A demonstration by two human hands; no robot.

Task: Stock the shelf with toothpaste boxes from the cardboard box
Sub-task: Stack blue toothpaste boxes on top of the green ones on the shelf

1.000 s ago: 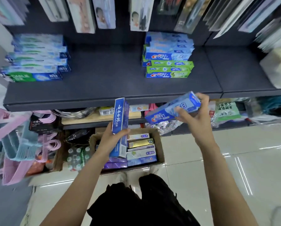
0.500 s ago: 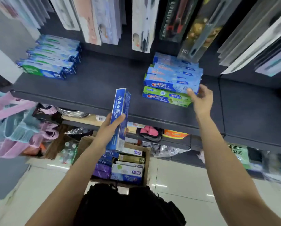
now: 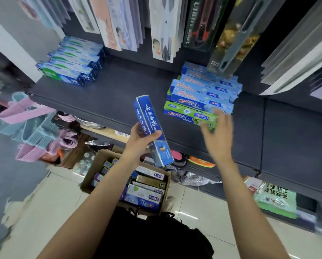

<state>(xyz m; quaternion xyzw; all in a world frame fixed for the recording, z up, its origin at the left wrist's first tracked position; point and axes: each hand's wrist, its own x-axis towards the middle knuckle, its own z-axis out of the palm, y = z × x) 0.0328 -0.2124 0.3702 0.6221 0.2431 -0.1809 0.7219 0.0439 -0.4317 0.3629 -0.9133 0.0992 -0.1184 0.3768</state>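
Right hand (image 3: 219,139) off stack (image 3: 203,98)

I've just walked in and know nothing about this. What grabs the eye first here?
Probably the dark blue toothpaste box held up at centre in the left hand, before the dark shelf. To its right, the open right hand, blurred, hangs just in front of a stack of blue and green toothpaste boxes. Below on the floor sits the cardboard box, with more boxes inside.
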